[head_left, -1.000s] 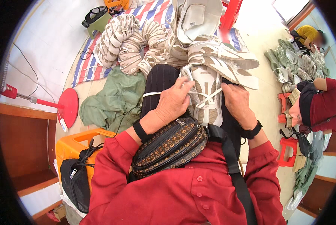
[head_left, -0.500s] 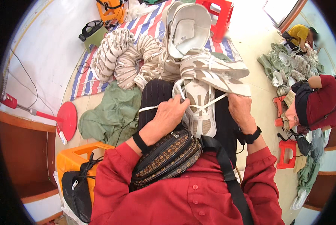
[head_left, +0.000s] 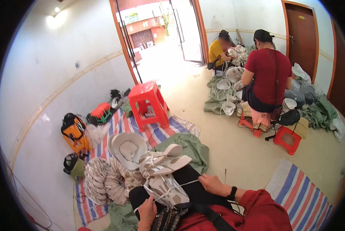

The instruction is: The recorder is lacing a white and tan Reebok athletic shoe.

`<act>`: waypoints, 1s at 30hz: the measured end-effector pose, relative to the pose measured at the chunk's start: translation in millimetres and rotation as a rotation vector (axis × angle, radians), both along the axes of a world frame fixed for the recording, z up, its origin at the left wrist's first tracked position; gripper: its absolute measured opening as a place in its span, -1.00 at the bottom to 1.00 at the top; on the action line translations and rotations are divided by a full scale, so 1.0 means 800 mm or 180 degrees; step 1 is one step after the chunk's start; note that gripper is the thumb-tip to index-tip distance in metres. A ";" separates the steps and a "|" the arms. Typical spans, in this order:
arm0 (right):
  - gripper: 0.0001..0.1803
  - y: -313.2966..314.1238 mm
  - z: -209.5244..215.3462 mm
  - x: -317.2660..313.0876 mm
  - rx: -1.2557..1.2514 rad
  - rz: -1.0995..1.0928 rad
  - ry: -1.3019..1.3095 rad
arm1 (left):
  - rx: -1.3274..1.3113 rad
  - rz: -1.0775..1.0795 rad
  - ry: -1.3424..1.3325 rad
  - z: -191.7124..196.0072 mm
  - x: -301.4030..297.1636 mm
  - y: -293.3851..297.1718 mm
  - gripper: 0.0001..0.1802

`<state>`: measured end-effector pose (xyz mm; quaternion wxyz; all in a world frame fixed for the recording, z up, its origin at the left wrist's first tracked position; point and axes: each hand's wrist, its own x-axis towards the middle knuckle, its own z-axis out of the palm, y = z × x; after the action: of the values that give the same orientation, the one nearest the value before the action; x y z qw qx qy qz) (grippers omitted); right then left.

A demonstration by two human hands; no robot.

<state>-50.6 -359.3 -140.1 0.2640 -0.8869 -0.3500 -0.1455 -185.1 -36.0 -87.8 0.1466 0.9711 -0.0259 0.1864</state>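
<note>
A beige and white sneaker upper (head_left: 165, 191) lies across my lap, its toe towards me. From it a white shoelace (head_left: 184, 183) runs taut out to the right, its end pinched in my right hand (head_left: 214, 185) above my dark-trousered thigh. My left hand (head_left: 147, 211) is closed on a lace at the upper's left side; its fingertips are partly hidden. Just beyond the upper, more sneaker uppers (head_left: 166, 163) rest in a pile. Behind them stands a pale, cup-shaped piece (head_left: 128, 150).
Curled bundles of sneaker uppers (head_left: 97, 183) sit on a striped sheet (head_left: 120, 129) at left. A red stool (head_left: 147, 104) stands ahead, near an open doorway. Two people work at right by piled uppers (head_left: 230, 86); a small red stool (head_left: 287, 140) is behind one. Green cloth (head_left: 189, 148) lies nearby.
The view has swung up and to the right, bringing in the doorway and both people. My right hand has drawn the lace farther from the upper; my left hand stays at the upper's left side.
</note>
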 end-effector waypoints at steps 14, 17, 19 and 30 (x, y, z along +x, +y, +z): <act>-0.88 -0.001 -0.018 -0.012 -0.0122 -0.0275 0.0029 | -0.0406 -0.0270 -0.0311 -0.015 -0.022 0.012 -0.78; -0.87 -0.005 -0.014 -0.016 -0.0228 -0.0335 0.0160 | -0.0483 -0.0262 -0.0187 -0.017 -0.020 0.014 -0.78; -0.87 -0.005 -0.019 -0.013 -0.0183 -0.0417 0.0119 | -0.0584 -0.0257 -0.0161 -0.016 -0.018 0.015 -0.78; -0.87 -0.007 -0.018 -0.013 -0.0169 -0.0363 0.0141 | -0.0701 -0.0067 0.0139 -0.014 -0.020 0.012 -0.79</act>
<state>-60.8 -364.5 -154.6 0.2393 -0.9151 -0.2967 -0.1314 -201.1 -26.6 -98.8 0.2549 0.9526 -0.0122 0.1653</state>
